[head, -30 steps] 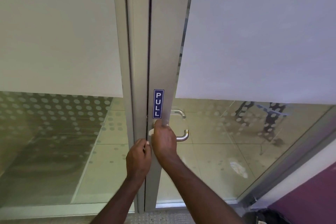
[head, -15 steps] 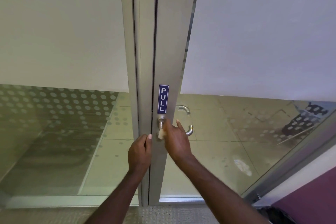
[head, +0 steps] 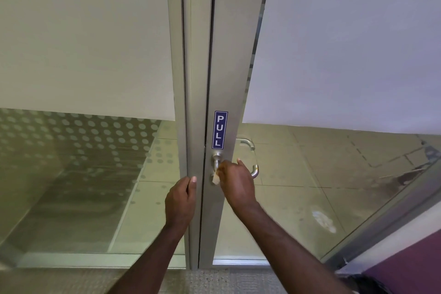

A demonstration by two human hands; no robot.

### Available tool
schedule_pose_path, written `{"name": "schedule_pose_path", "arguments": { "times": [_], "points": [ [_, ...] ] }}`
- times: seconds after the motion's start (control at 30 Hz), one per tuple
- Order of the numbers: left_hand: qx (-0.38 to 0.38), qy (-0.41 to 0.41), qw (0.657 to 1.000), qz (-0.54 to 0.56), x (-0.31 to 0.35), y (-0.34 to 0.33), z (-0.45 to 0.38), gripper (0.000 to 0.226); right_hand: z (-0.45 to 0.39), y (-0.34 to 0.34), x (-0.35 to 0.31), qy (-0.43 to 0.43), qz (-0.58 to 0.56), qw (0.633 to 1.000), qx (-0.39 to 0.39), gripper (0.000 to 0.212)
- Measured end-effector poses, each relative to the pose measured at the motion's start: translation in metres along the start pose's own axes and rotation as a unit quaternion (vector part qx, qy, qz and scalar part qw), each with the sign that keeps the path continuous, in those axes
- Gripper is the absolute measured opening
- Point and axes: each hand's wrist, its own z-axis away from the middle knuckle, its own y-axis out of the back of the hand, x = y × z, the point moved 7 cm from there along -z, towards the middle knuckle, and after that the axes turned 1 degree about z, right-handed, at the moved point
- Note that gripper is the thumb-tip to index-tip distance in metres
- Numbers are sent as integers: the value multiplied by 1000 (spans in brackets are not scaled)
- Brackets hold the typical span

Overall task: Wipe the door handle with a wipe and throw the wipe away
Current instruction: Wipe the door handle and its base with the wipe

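Bracing the door frame (head: 191, 126), the left hand (head: 180, 200) curls its fingers around the metal edge, holding nothing else. Right of it, the right hand (head: 235, 182) pinches a small crumpled wipe (head: 215, 178) against the near door handle (head: 216, 161), below the PULL sign (head: 220, 129). The wipe looks light, soft and easily torn; the handle rigid, smooth, probably slippery. A second handle (head: 251, 157) shows behind the glass (head: 310, 186); nothing obstructs wiping.

Tiled floor (head: 298, 188) carries a pale smudge (head: 323, 221), possibly a reflection.
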Motion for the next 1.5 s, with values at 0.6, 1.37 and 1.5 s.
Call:
{"name": "schedule_pose_path", "arguments": {
  "times": [0.6,1.37,1.5],
  "points": [
    [-20,-1,1000,-6,-6,-23,-1,47,18,23,87,228,65,972,-5,44],
    [-18,10,1000,-1,-3,-22,2,53,36,-46,120,-398,-788,461,86,21],
    [-10,18,1000,-13,-12,-18,4,49,38,-47,114,-411,-817,394,92,25]
  ]
}}
